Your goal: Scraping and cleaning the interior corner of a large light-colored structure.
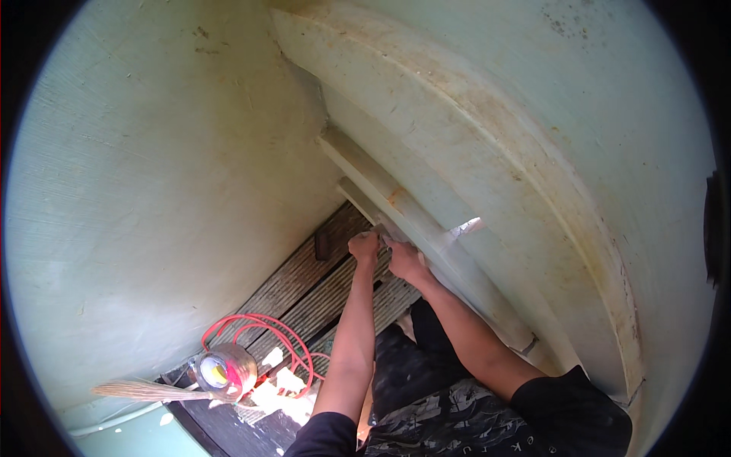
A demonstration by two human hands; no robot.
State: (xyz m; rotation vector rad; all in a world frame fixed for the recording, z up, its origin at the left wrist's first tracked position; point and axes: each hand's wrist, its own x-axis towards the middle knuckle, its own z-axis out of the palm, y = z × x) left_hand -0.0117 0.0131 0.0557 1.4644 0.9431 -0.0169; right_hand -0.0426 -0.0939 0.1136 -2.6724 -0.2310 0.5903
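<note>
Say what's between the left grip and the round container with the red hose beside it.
Ridged boards, then loops of the red hose nearer the container; the left grip is at the far end. Head view shows it.

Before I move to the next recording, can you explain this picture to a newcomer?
There is no machine here: a camera worn on the person's head looks down at their own bare hands. The left hand and right hand are close together beside a pale ledge; what, if anything, they hold is unclear. Dark ribbed boards form the surface below. Toward the picture's lower left are a red cable or hose, a round container and a straw broom.
</note>
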